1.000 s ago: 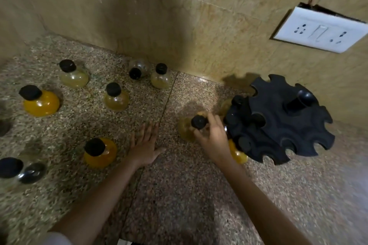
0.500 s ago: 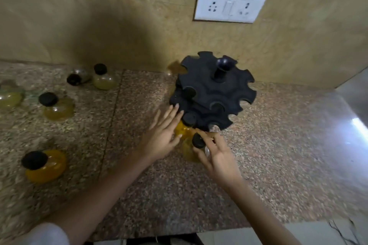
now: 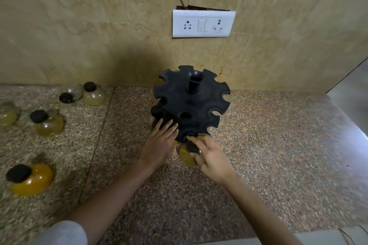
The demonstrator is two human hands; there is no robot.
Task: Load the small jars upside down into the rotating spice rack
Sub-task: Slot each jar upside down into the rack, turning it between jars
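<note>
Right hand (image 3: 214, 160) is gripping 1 small amber glass jar with black cap (image 3: 188, 155) at the black notched plastic rotating rack (image 3: 192, 105), open left hand (image 3: 159, 145) steadying; at least 5 jars are remaining on the speckled granite counter (image 3: 268, 145).

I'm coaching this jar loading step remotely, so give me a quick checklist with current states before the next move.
1. Right hand grips the jar by its black cap: ok.
2. Jar turned upside down: not ok, cap faces up.
3. Left hand steadies the spice rack: ok, fingers rest on its lower edge.
4. Free slot in front of the jar: cannot tell, hands hide it.
5. Top tier slots open: ok.
</note>
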